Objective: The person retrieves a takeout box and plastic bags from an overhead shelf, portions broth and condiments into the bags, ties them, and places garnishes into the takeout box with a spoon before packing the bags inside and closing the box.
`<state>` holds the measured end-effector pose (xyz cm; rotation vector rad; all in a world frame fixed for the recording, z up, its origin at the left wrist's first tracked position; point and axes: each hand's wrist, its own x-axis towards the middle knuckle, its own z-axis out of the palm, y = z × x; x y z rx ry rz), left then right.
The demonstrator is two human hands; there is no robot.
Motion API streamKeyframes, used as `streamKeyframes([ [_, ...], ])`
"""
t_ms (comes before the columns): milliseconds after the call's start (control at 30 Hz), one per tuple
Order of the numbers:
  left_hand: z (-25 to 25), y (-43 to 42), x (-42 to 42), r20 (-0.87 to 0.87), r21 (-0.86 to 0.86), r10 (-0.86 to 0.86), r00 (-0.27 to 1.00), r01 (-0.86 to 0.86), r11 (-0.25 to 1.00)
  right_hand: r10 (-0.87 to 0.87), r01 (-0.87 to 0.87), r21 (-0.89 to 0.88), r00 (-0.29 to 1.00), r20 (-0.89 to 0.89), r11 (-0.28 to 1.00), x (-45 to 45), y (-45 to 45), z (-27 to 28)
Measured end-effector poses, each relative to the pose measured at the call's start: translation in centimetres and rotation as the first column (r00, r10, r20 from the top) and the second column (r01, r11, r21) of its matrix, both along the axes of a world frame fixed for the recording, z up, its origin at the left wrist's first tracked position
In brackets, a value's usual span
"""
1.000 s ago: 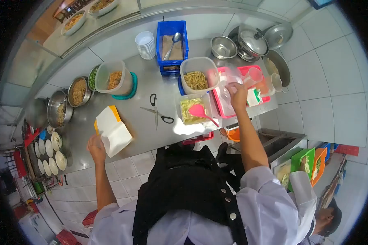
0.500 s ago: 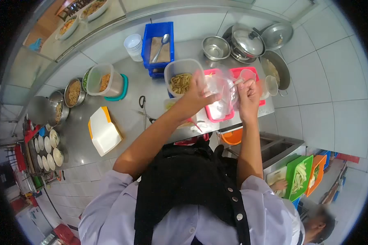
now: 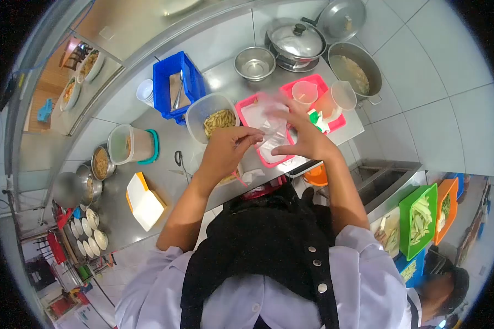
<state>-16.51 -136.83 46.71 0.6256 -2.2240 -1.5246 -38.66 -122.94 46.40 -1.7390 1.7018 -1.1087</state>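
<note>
Over a pink tray [image 3: 240, 109], my left hand [image 3: 230, 151] pinches a clear plastic bag [image 3: 273, 131]. My right hand [image 3: 307, 134] is beside the bag with its fingers spread and blurred at the tips. A tub of green-brown pickled pieces [image 3: 220, 120] stands just behind my left hand. My left forearm hides most of a second tub and a pink spoon. An open white and yellow takeaway box [image 3: 145, 203] lies on the steel counter [image 3: 115, 219] to the left.
A blue bin [image 3: 173, 88] with a spoon, a steel bowl [image 3: 255, 63], a lidded pot [image 3: 297, 39] and a large pot [image 3: 355, 68] line the back. Two plastic cups are at the right. Scissors [image 3: 179, 160] lie mid-counter. A co-worker [image 3: 439, 279] is at lower right near a green tray [image 3: 420, 219].
My left hand moved from beside the box to the bag over the pink tray. My right hand came off the cup area and spread its fingers. The view has turned.
</note>
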Motion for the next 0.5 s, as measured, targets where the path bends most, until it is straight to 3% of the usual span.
streamKeyframes([
  [33,0.7,-0.1,0.3,-0.006,-0.043,-0.038,0.999,0.038,0.998,0.116,-0.114,0.054,0.993,-0.029,0.992,0.0,-0.3,0.3],
  [133,3.7,-1.2,1.3,0.052,-0.140,0.074,0.996,-0.066,0.988,0.259,-0.275,0.091,0.954,0.151,0.957,-0.6,-1.6,-2.2],
  [167,3.8,-1.9,1.6,0.025,-0.143,0.132,0.991,-0.127,0.982,0.097,-0.182,0.244,0.941,0.324,0.952,-0.4,-1.4,-2.0],
  [200,3.7,-2.6,2.1,-0.003,-0.143,0.195,0.981,-0.194,0.971,0.049,-0.169,0.218,0.883,0.467,0.961,-0.5,-1.4,-2.4],
  [267,3.4,-3.6,3.0,-0.022,-0.059,0.306,0.952,-0.307,0.950,-0.027,-0.147,0.177,0.692,0.721,0.973,-0.6,-1.4,-5.2],
  [367,2.5,-4.3,4.0,-0.001,0.111,0.370,0.929,-0.367,0.923,-0.006,-0.039,0.024,0.404,0.915,0.999,2.0,-1.0,-5.5],
  [500,1.2,-3.2,4.2,-0.007,0.225,0.343,0.939,-0.333,0.916,-0.072,0.012,0.071,0.101,0.992,0.997,4.1,-0.3,-4.8],
])
